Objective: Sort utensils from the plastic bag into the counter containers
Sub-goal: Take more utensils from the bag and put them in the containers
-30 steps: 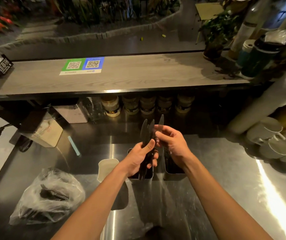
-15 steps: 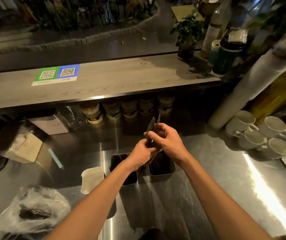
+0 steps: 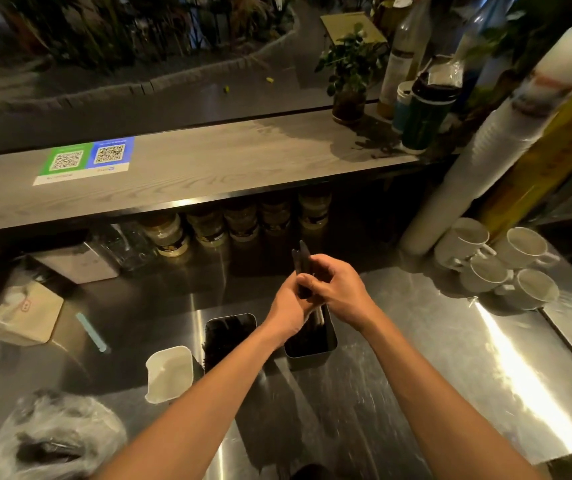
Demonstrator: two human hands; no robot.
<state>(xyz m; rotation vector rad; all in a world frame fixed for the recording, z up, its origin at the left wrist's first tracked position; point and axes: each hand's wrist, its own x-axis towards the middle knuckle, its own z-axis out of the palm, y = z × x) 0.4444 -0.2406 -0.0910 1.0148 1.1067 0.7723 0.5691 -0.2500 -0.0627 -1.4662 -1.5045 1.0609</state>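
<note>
Head: both hands [image 3: 338, 293] still clasp utensils [image 3: 301, 263].

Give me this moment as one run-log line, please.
phase: sorting | left hand: grips dark utensils | right hand: grips same bundle | position: over right metal container | plastic bag: dark items inside

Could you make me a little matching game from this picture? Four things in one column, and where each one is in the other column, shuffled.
Things:
1. plastic bag
2. black utensils
3. white cups
4. QR code sign

Places:
A. flat on the wooden shelf
B. far right of the steel counter
C. gripped by the left hand and right hand
D. near left corner of the steel counter

Pairs: 1-D, 2-C, 3-B, 4-A
</note>
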